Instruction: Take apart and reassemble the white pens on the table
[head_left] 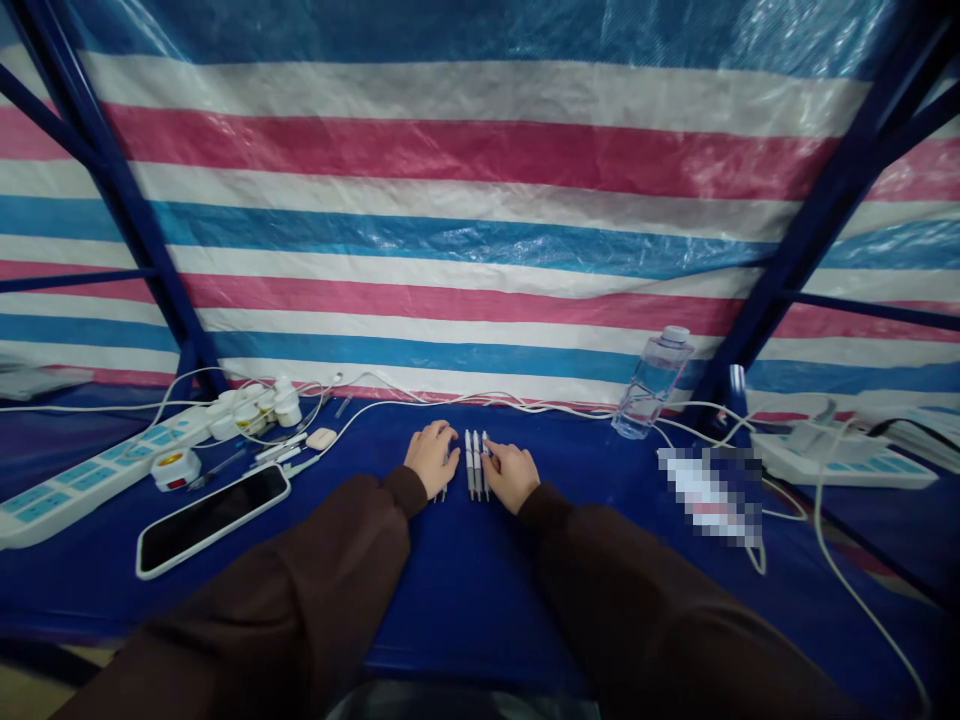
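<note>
Now | pens [475, 464] between hands | right grip [511, 476] touches pens | left grip [431, 457] covers one

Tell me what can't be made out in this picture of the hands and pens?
- Pens, head view: too small to read any markings.
- Left hand: it covers whatever lies beneath; only tips show below it.
- Right hand: fingers touch the rightmost pen; grip unclear.
- Blurred patch right of the hands: pixelated, unreadable.
- Bottle: contents too faint to judge.
</note>
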